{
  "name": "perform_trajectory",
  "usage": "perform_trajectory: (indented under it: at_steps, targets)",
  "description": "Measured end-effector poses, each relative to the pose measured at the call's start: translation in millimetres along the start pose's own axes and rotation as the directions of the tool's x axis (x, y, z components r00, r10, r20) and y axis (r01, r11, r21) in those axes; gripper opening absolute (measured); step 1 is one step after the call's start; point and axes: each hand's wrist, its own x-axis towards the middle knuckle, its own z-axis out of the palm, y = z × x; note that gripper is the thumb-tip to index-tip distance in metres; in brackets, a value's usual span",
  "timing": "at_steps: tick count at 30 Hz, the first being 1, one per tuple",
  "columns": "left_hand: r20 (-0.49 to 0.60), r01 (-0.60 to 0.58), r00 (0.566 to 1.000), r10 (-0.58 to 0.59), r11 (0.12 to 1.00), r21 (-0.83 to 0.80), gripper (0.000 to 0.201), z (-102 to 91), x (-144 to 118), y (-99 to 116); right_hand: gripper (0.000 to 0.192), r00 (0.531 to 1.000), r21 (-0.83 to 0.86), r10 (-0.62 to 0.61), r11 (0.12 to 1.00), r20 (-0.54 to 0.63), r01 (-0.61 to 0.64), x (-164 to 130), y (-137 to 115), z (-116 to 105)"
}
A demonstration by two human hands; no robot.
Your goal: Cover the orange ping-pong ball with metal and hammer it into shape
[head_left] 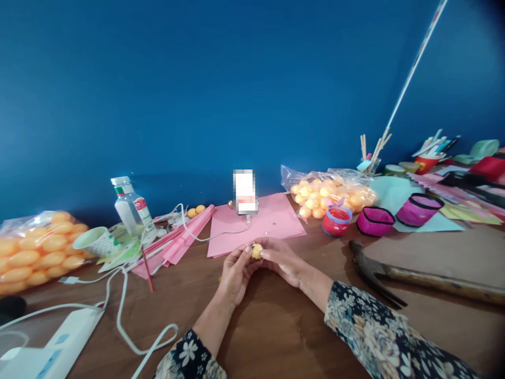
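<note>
Floral sleeves (386,337) right up by the lens, forearms (215,323) angled in from either side over the brown wood surface (276,331). Left hand (232,276) and right hand (287,263) together in the middle, fingers (243,256) of both pinched around one small yellow piece (256,251) with a dark mark near its left edge. Can't tell exactly what, too small to make out. Gripped from two sides, probably for steadiness on something that tiny, and likely to leave the near face visible. Held just this side of some pink sheets (223,239); seemingly raised off the surface, though hard to be sure.

Standing on those sheets, a blurred-out upright object (245,192) with a white cable (209,239) running to it, so no idea what exactly. Left bag of orange balls (43,252) and right bag of orange balls (331,192) well off to either side, maybe parked there for elbow room. Red pot (337,226) just in front of the right one, two purple containers (374,222) next along, possibly grouped for easy reach. Hammer (434,281) lying nearer, handle out toward the right edge, likely just out of the sleeve's way.
</note>
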Motion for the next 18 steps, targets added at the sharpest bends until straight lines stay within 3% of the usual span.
perform_trajectory:
  at_steps: [6, 12, 18]
  targets:
    - [0.023, -0.001, 1.0, 0.0, 0.999, 0.035, 0.018, 2.8, -1.2, 0.1, 0.029, 0.998, -0.023, 0.002, 1.0, -0.068, -0.004, 0.0, -0.5, 4.1]
    - [-0.004, -0.004, 1.0, 0.004, 1.0, -0.014, 0.02, 4.2, -1.1, 0.7, 0.033, 0.998, -0.066, -0.056, 0.996, 0.006, 0.057, -1.9, -0.5, 5.6]
    - [0.008, -0.001, 1.0, 0.001, 1.0, -0.001, 0.016, 4.3, -1.7, 1.2, 0.031, 0.991, -0.151, -0.123, 0.982, -0.054, 0.114, 0.4, 4.7, 9.2]
